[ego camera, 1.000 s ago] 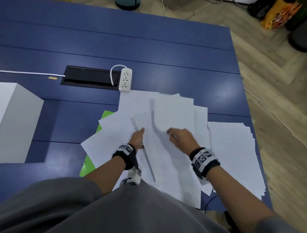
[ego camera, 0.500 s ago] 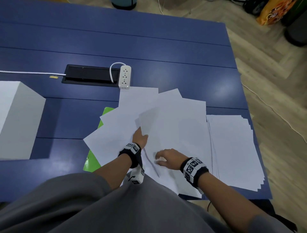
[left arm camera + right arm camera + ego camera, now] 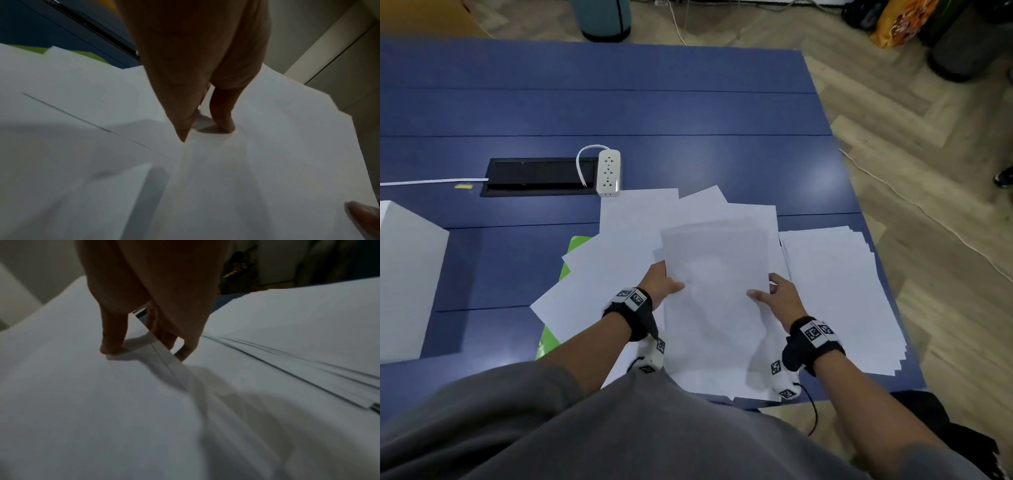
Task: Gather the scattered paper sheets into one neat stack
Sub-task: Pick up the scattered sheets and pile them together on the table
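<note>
Several white paper sheets (image 3: 619, 260) lie fanned out on the blue table (image 3: 688, 109) in front of me. One sheet (image 3: 717, 274) is raised above them, held between both hands. My left hand (image 3: 661, 284) pinches its left edge, thumb on top; in the left wrist view the left hand (image 3: 205, 131) has its thumb on the sheet (image 3: 267, 162). My right hand (image 3: 774, 294) pinches the right edge; the right wrist view shows the right hand (image 3: 144, 352) with thumb above and fingers below the sheet (image 3: 82, 386). A rough stack (image 3: 835, 294) lies just to the right.
A green folder (image 3: 577, 243) pokes out under the scattered sheets at the left. A white power strip (image 3: 608, 173) lies beside a black cable hatch (image 3: 534, 176) behind the papers. A white box (image 3: 407, 274) stands at the far left. The table's right edge runs close to the stack.
My right hand has moved from the middle of the pile to the right edge of a sheet. Both hands now hold that sheet raised above the others.
</note>
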A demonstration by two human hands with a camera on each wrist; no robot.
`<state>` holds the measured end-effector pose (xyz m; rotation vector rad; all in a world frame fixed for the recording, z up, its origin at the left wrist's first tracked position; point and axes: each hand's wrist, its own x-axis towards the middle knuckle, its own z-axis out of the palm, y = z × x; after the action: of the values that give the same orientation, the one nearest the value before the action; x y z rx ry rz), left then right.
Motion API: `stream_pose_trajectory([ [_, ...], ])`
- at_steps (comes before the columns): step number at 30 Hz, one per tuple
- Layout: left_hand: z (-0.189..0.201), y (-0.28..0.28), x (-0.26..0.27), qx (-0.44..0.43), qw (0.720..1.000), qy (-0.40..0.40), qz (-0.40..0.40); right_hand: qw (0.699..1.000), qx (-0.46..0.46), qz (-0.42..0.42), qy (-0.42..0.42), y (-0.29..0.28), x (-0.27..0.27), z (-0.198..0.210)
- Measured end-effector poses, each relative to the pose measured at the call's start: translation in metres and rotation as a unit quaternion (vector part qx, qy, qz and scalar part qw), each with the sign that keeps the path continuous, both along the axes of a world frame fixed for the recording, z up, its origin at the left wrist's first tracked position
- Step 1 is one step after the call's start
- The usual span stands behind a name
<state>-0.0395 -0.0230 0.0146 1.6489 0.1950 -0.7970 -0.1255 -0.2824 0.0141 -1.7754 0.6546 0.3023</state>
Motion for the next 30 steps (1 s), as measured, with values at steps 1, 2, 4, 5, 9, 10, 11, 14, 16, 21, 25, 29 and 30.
stream_pose_trajectory([
  [1, -0.001, -0.009, 0.000, -0.020, 1.000, 0.011, 0.003, 1.000, -0.012, 0.000, -0.009, -0.008, -0.003, -0.001],
  [2, -0.003, -0.020, -0.001, -0.042, 0.999, 0.029, 0.014, 0.999, -0.030, -0.009, -0.016, -0.017, -0.005, -0.001],
  [4, -0.012, -0.042, -0.001, -0.053, 0.996, 0.067, 0.031, 0.998, -0.053, -0.033, -0.019, -0.034, -0.009, 0.001],
  [5, -0.016, -0.058, -0.002, -0.040, 0.996, 0.078, 0.025, 0.997, -0.067, -0.044, -0.017, -0.045, -0.012, 0.001],
  [9, -0.031, -0.123, -0.007, 0.052, 0.996, 0.046, -0.052, 0.983, -0.167, -0.070, 0.021, -0.093, -0.025, 0.003],
  [10, -0.033, -0.140, -0.009, 0.076, 0.994, 0.028, -0.080, 0.979, -0.190, -0.067, 0.039, -0.107, -0.029, 0.001],
  [11, -0.033, -0.155, -0.012, 0.100, 0.989, 0.012, -0.110, 0.976, -0.201, -0.069, 0.055, -0.121, -0.032, -0.004],
  [14, -0.033, -0.194, -0.018, 0.148, 0.973, -0.005, -0.179, 0.967, -0.222, -0.088, 0.092, -0.155, -0.042, -0.013],
  [16, -0.035, -0.217, -0.021, 0.175, 0.960, -0.008, -0.217, 0.959, -0.238, -0.105, 0.110, -0.173, -0.049, -0.015],
  [21, -0.027, -0.261, -0.020, 0.178, 0.936, -0.012, -0.303, 0.951, -0.228, -0.125, 0.165, -0.199, -0.049, -0.017],
  [25, -0.036, -0.285, -0.017, 0.181, 0.946, -0.031, -0.268, 0.948, -0.256, -0.150, 0.113, -0.210, -0.044, -0.017],
  [29, -0.043, -0.295, -0.015, 0.177, 0.959, -0.038, -0.218, 0.936, -0.327, -0.100, 0.081, -0.216, -0.039, -0.026],
  [30, -0.045, -0.298, -0.014, 0.178, 0.961, -0.035, -0.211, 0.924, -0.362, -0.064, 0.101, -0.215, -0.038, -0.029],
])
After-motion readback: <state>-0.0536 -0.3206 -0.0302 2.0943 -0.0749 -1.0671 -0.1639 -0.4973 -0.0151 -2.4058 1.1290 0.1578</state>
